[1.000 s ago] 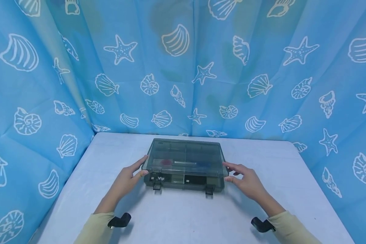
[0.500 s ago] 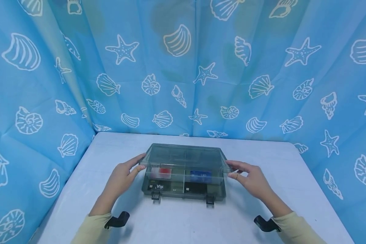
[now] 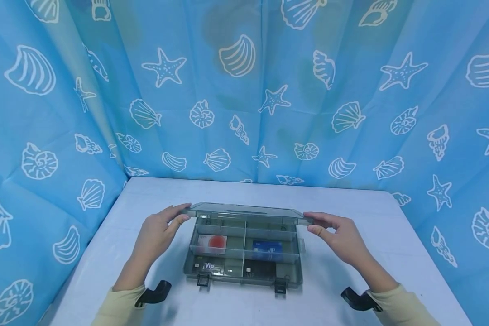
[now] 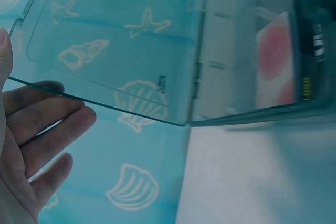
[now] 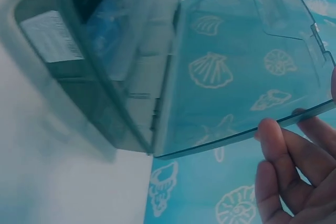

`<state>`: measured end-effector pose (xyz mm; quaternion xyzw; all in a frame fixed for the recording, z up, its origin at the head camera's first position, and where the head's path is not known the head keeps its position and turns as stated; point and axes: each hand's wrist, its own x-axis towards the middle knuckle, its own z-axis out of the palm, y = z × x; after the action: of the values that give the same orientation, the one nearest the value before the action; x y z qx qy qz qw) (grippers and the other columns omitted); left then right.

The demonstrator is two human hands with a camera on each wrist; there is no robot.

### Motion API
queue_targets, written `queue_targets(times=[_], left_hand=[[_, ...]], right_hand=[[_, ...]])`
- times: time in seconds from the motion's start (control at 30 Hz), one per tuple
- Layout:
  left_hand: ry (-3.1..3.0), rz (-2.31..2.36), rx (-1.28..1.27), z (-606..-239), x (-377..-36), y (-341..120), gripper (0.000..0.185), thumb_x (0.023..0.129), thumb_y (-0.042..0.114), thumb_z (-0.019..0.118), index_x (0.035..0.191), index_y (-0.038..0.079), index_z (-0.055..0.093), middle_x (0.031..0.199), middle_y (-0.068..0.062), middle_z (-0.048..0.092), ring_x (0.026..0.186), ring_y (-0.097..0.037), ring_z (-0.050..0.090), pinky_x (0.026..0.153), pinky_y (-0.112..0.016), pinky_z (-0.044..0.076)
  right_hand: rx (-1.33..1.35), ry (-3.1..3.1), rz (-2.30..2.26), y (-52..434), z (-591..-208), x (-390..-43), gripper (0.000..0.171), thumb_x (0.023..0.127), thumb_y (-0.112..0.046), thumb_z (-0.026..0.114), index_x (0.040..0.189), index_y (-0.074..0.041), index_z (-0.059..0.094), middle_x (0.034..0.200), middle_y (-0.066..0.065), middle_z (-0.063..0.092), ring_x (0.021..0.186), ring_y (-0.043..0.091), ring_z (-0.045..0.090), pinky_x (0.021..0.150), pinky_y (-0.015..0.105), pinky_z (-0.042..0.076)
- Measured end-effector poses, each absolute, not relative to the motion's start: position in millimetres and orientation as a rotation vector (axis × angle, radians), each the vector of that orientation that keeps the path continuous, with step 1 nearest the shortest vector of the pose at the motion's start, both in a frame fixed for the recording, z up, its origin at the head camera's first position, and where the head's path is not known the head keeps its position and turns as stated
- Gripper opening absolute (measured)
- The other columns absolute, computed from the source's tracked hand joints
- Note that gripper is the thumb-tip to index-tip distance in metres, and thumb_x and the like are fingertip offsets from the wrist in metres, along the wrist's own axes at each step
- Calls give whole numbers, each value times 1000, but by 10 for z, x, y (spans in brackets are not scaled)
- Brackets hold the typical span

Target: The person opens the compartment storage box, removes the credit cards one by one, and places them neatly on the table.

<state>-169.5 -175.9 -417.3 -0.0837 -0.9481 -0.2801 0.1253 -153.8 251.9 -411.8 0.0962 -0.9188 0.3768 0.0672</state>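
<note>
One box (image 3: pixel 242 267), four cards (image 3: pixel 266 248)

A smoky grey see-through box (image 3: pixel 242 267) holds red (image 3: pixel 217 243) and blue cards (image 3: pixel 266 247) before a blue shell-patterned curtain (image 3: pixel 244 90).

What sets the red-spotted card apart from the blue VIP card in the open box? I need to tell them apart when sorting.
The red-spotted card is pale with a round red patch; the blue VIP card is solid blue with white lettering. The red-spotted card lies in the left middle compartment, the blue VIP card in the right one. Both lie flat inside the box, under the lid raised by the left hand and right hand.
</note>
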Motion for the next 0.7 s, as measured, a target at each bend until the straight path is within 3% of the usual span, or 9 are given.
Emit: queue_targets(times=[0.07,0.1,0.3,0.4,0.53,0.7], left_hand=[[-2748,-802,-239,-4140,-1686,-1757,43,103,38,61,135,10,67,128,-18,68,130,-45,54,108,-64,44],[-2747,-794,-237,-4124,-1682,-1757,43,103,38,61,135,10,67,128,-18,68,133,-46,51,110,-66,41],[-2717,-802,-252,-4102,-1676,-1754,41,105,35,58,135,10,67,128,-19,68,132,-46,52,110,-65,41],[-2665,-873,-271,-4134,-1690,-1758,40,105,34,57,137,11,66,130,-17,67,129,-41,57,108,-61,46],[-2556,-1002,-326,-4162,-1717,-1768,37,104,29,61,137,14,66,132,-12,67,124,-33,63,103,-53,53],[-2435,-1089,-425,-4145,-1755,-1774,33,103,16,62,135,14,68,132,-8,68,123,-28,64,103,-47,54]], right_hand=[[294,-2773,1138,2518,-4080,-1522,40,99,-38,68,131,-14,70,117,8,74,102,26,69,82,43,57],[299,-2774,1137,2519,-4063,-1515,39,100,-38,67,131,-14,70,117,7,74,102,25,69,83,45,57],[367,-2742,1159,2537,-4054,-1498,38,103,-35,62,135,-15,68,122,6,73,107,28,69,92,61,56],[378,-2713,1150,2554,-4096,-1510,39,105,-34,60,138,-15,66,129,6,70,111,30,68,93,63,56],[332,-2644,1129,2564,-4132,-1533,38,103,-35,63,137,-19,67,132,3,68,111,24,66,87,47,58],[382,-2513,1161,2543,-4149,-1581,32,100,-25,69,132,-21,71,128,-2,70,119,3,60,96,16,51]])
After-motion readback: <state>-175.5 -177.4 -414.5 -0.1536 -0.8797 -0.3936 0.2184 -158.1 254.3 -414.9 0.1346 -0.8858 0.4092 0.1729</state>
